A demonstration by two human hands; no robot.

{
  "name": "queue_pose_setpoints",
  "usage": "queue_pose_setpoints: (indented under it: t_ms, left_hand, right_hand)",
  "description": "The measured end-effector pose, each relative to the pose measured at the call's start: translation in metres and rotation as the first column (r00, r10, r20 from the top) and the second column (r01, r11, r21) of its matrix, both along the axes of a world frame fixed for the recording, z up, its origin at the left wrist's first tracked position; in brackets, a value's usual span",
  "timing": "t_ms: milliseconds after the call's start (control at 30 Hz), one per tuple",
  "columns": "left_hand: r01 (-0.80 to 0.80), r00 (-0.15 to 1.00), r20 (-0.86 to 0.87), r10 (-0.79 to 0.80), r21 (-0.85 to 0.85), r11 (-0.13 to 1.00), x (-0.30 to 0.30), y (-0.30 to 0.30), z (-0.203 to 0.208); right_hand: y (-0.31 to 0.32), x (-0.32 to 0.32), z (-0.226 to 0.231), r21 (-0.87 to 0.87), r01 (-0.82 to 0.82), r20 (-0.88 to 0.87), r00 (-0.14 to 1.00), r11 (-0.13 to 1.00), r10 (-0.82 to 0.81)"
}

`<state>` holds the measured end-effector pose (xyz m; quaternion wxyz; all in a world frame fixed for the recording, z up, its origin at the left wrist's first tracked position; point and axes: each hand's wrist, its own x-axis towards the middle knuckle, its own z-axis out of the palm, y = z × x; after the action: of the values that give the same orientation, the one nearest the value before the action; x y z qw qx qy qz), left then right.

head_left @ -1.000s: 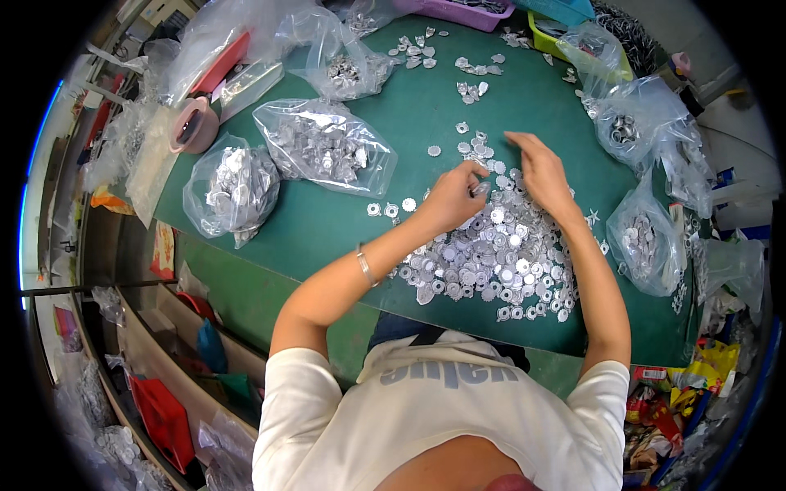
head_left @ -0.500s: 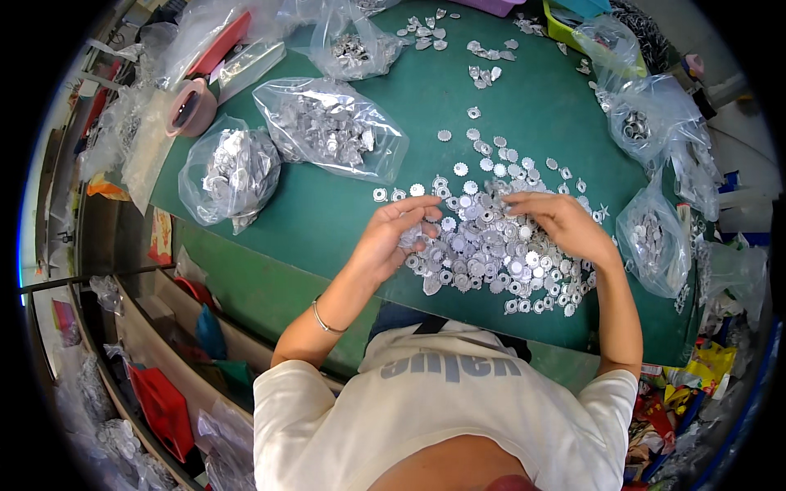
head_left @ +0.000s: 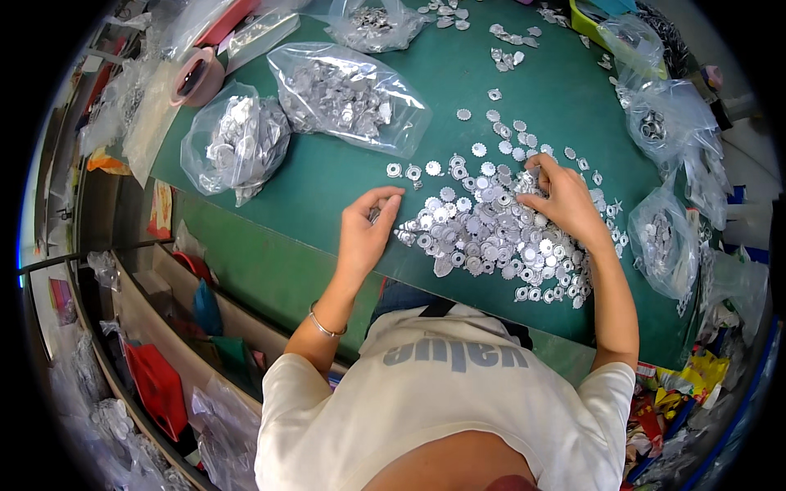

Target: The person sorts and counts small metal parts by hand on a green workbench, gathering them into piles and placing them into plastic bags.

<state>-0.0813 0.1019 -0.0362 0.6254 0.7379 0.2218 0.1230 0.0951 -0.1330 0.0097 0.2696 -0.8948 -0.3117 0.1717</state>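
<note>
Silver metal pieces [head_left: 374, 215] show within the left hand [head_left: 368, 233], whose fingers are curled together around them. On the right hand [head_left: 566, 200], thumb and forefinger stand apart, with some discs in their gap. Between the fingers of both hands, and below them, the heap of metal discs [head_left: 483, 233] spreads on the green table [head_left: 327, 184]. Farther out, beyond the left fingers, lie two filled clear bags [head_left: 411, 123].

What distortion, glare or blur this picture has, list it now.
Head view: fisheye bowing, black corners; head view: glints on the largest clear bag, pale highlights on the silver discs; head view: right hand looks fairly sharp.
</note>
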Motion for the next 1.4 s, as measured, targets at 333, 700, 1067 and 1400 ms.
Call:
queue_pose_setpoints:
  t_ms: [333, 700, 1067, 1400]
  left_hand:
    - [0.14, 0.983, -0.17, -0.073, 0.43, 0.892, -0.018, -0.015, 0.02]
    - [0.156, 0.98, -0.181, -0.08, 0.458, 0.875, -0.016, -0.022, 0.016]
    - [0.185, 0.977, -0.174, -0.121, 0.422, 0.888, -0.027, -0.021, 0.02]
    - [0.193, 0.975, -0.187, -0.12, 0.442, 0.876, -0.039, -0.014, 0.016]
  right_hand:
    - [-0.021, -0.001, -0.001, 0.038, -0.026, -0.235, 0.971, 0.999, 0.034]
    - [-0.001, 0.01, 0.032, 0.413, 0.269, -0.629, 0.775, 0.87, 0.059]
    - [0.201, 0.082, 0.058, 0.683, 0.09, -0.235, 0.967, 0.725, 0.101]
    - [0.109, 0.048, 0.037, 0.646, 0.179, -0.318, 0.947, 0.742, 0.048]
